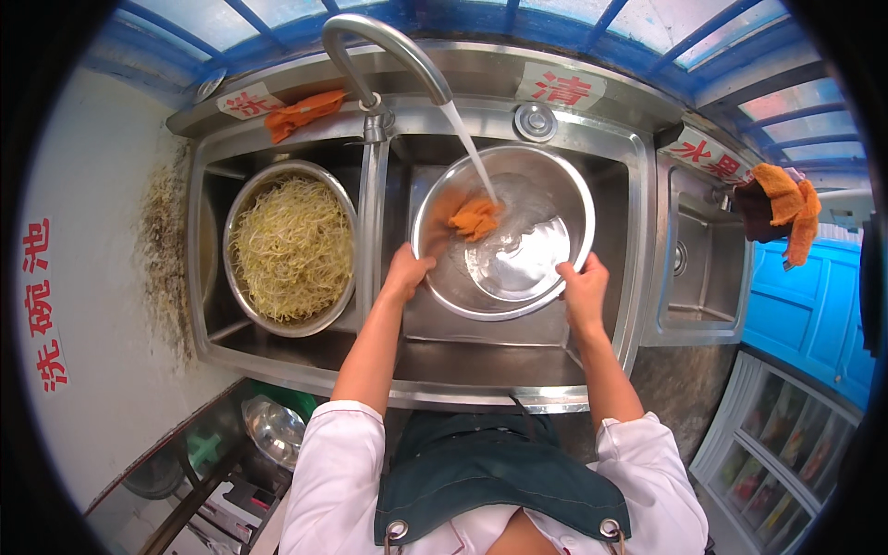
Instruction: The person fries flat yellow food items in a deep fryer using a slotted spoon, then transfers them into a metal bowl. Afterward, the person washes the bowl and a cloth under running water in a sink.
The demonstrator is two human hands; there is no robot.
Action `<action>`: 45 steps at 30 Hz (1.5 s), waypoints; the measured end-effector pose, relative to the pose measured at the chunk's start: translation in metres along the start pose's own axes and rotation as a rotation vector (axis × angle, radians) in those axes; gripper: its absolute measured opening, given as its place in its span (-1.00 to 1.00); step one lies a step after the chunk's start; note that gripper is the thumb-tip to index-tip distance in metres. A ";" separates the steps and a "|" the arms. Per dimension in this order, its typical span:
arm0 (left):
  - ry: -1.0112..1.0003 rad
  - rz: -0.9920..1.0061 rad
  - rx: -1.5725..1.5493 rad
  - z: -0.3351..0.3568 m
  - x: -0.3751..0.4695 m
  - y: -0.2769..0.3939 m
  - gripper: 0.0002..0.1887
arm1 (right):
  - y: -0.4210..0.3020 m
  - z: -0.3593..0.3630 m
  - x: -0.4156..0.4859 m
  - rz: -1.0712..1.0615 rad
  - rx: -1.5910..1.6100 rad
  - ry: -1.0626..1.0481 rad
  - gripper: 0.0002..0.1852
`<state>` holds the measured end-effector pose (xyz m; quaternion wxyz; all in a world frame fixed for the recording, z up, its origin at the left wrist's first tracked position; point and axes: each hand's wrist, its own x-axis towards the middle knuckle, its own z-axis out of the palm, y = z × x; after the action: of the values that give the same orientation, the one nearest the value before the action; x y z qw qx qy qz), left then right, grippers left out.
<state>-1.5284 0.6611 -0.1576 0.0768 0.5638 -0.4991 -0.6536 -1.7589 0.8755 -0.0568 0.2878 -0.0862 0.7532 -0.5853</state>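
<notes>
A round stainless steel basin (444,270) is held tilted over the right basin of a double sink (485,364). My left hand (411,270) grips its rim at the lower left, and my right hand (585,281) grips the rim at the lower right. Water runs from the curved faucet (388,31) into the basin, where an orange cloth (475,218) lies in shallow water. In the left sink basin, a second metal bowl (232,277) is heaped with bean sprouts (291,250).
Another orange cloth (302,114) and a metal sink strainer (535,123) lie on the back ledge. To the right are a smaller sink (704,277), hanging orange and dark cloths (780,201) and a glass-fronted cabinet (777,444). A metal bowl (274,430) stands below left.
</notes>
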 end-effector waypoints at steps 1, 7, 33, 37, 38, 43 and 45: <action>-0.012 -0.086 0.102 0.000 0.011 -0.014 -0.63 | 0.018 0.002 0.007 -0.051 -0.080 -0.078 -0.86; 0.182 0.267 0.344 0.021 0.037 -0.060 -0.50 | 0.144 0.000 0.044 0.245 -0.577 -0.119 -0.60; -0.202 -0.142 -0.909 0.130 0.070 -0.066 -0.64 | 0.158 0.159 0.112 0.178 -0.481 -0.286 -0.65; 0.053 -0.337 -0.466 0.107 0.072 -0.093 -0.53 | 0.193 0.144 0.167 -0.429 -0.957 -0.254 -0.62; 0.125 -0.392 -0.436 0.103 0.072 -0.097 -0.46 | 0.199 0.140 0.173 -0.446 -0.893 -0.126 -0.63; -0.231 -0.650 -0.861 0.090 0.094 -0.098 -0.12 | 0.202 0.168 0.087 -0.213 -0.573 -0.264 -0.64; -0.121 -0.537 -0.992 0.088 0.105 -0.094 -0.22 | 0.193 0.187 0.043 -0.074 -0.085 -0.397 -0.61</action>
<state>-1.5939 0.6875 -0.3087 0.1351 0.5289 0.0252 -0.8375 -1.6546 0.7577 -0.2790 0.4050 -0.2394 0.7020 -0.5347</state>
